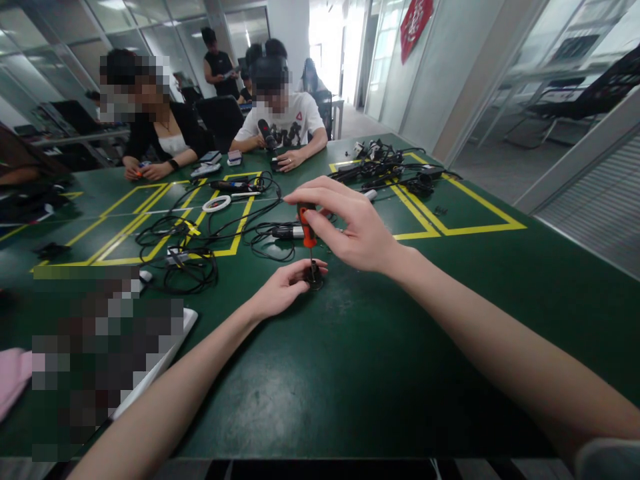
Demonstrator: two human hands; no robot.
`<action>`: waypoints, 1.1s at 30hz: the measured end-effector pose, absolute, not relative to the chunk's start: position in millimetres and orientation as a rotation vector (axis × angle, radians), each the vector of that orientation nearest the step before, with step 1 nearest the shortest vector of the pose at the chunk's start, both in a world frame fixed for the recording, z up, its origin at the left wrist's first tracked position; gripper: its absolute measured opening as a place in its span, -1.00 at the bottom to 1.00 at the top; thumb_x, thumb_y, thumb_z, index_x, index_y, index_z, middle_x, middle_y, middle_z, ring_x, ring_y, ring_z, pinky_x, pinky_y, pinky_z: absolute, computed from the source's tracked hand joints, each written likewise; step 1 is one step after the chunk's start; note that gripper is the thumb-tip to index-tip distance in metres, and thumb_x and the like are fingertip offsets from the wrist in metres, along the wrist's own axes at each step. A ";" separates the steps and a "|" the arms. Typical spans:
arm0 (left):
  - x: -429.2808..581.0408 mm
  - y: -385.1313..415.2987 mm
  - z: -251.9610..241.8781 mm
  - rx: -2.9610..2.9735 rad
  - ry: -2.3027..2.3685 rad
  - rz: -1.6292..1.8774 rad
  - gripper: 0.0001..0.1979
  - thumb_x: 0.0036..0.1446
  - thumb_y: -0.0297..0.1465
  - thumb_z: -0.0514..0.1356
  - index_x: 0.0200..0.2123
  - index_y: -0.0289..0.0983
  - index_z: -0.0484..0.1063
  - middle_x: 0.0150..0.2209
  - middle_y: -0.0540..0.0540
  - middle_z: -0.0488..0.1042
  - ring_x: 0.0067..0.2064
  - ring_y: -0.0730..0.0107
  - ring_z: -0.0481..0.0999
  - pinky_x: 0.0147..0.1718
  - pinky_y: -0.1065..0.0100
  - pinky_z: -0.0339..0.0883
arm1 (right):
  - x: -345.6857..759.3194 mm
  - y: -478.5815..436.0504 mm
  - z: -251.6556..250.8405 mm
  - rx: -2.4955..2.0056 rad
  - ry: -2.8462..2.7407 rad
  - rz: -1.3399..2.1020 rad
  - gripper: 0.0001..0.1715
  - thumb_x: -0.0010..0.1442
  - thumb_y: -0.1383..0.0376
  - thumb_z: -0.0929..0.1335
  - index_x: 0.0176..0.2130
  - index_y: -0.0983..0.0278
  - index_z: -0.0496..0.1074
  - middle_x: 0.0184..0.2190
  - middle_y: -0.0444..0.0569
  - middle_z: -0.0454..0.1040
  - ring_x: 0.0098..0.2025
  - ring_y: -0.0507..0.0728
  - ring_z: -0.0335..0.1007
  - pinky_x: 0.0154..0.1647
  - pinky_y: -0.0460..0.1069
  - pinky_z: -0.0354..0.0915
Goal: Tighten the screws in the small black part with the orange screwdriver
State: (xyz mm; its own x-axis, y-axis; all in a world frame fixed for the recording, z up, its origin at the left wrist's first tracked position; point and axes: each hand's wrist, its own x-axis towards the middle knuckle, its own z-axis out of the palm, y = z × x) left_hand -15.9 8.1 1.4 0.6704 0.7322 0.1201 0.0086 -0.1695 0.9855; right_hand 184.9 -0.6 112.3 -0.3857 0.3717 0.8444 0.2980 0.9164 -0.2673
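My right hand is closed round the top of an orange-handled screwdriver, which stands upright with its tip down on a small dark round part. My left hand pinches that part from the left and holds it on the green table. Most of the part is hidden by my fingers.
A tangle of black cables and a white ring lie behind my hands, among yellow tape lines. More cables and gear sit far right. Two people sit across the table, handling small items. A white device lies at left.
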 end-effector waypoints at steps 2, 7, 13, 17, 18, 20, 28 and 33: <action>-16.3 7.3 1.9 1.623 0.624 0.722 -0.54 0.18 -0.49 0.30 0.17 -0.29 0.53 0.13 -0.24 0.63 0.23 0.03 0.58 0.33 0.02 0.37 | 184.8 -1.1 113.1 -0.479 -1.999 0.111 -0.70 0.44 0.41 0.29 0.07 0.27 0.53 0.03 0.08 0.60 0.06 0.17 0.54 0.02 0.09 0.54; -16.3 5.7 3.0 1.648 0.627 0.705 -0.56 0.22 -0.44 0.38 0.16 -0.30 0.52 0.15 -0.26 0.62 0.24 0.08 0.58 0.37 0.05 0.33 | 183.5 -1.3 112.7 -0.488 -1.983 0.124 -0.77 0.41 0.37 0.35 0.03 0.24 0.53 -0.06 0.06 0.58 -0.06 0.17 0.51 -0.09 0.10 0.55; -15.5 4.4 2.4 1.707 0.655 0.734 -0.59 0.23 -0.43 0.38 0.14 -0.31 0.50 0.12 -0.24 0.61 0.20 0.12 0.60 0.36 0.04 0.35 | 182.2 0.5 111.1 -0.438 -1.960 0.120 -0.86 0.39 0.35 0.40 -0.04 0.29 0.52 -0.11 0.05 0.55 -0.11 0.13 0.47 -0.06 0.07 0.50; -14.6 2.9 2.7 1.768 0.669 0.751 -0.64 0.25 -0.45 0.35 0.11 -0.30 0.50 0.10 -0.22 0.60 0.16 0.16 0.61 0.32 0.08 0.39 | 181.4 1.2 110.3 -0.436 -1.969 0.108 -0.88 0.38 0.31 0.45 -0.11 0.31 0.50 -0.17 -0.01 0.58 -0.18 0.08 0.49 -0.09 0.00 0.45; -14.1 2.7 2.4 1.777 0.672 0.753 -0.65 0.25 -0.45 0.35 0.10 -0.30 0.49 0.09 -0.21 0.60 0.15 0.18 0.61 0.31 0.09 0.41 | 181.2 1.2 110.0 -0.441 -1.971 0.102 -0.86 0.37 0.29 0.46 -0.11 0.31 0.49 -0.18 -0.02 0.59 -0.19 0.07 0.50 -0.10 -0.01 0.44; -12.9 2.5 1.0 1.780 0.672 0.753 -0.67 0.26 -0.45 0.35 0.08 -0.30 0.49 0.07 -0.20 0.60 0.11 0.20 0.62 0.29 0.10 0.43 | 180.9 1.1 109.5 -0.436 -1.970 0.093 -0.85 0.38 0.30 0.46 -0.11 0.34 0.49 -0.17 -0.01 0.59 -0.18 0.06 0.51 -0.08 -0.03 0.43; -8.8 1.7 -4.3 1.797 0.631 0.740 -0.69 0.29 -0.45 0.32 0.09 -0.29 0.47 0.08 -0.21 0.58 0.14 0.16 0.59 0.28 0.07 0.42 | 183.4 -0.7 109.6 -0.399 -2.025 0.146 -0.71 0.37 0.44 0.31 0.06 0.34 0.47 -0.07 0.05 0.60 -0.08 0.11 0.54 0.02 0.04 0.46; -9.5 -1.1 0.5 1.887 0.662 0.732 -0.68 0.31 -0.47 0.27 0.12 -0.30 0.49 0.10 -0.23 0.60 0.15 0.16 0.59 0.26 0.10 0.43 | 185.9 0.0 110.6 -0.421 -2.037 0.139 -0.71 0.38 0.42 0.31 0.06 0.32 0.47 -0.07 0.04 0.61 -0.10 0.11 0.55 0.01 0.04 0.47</action>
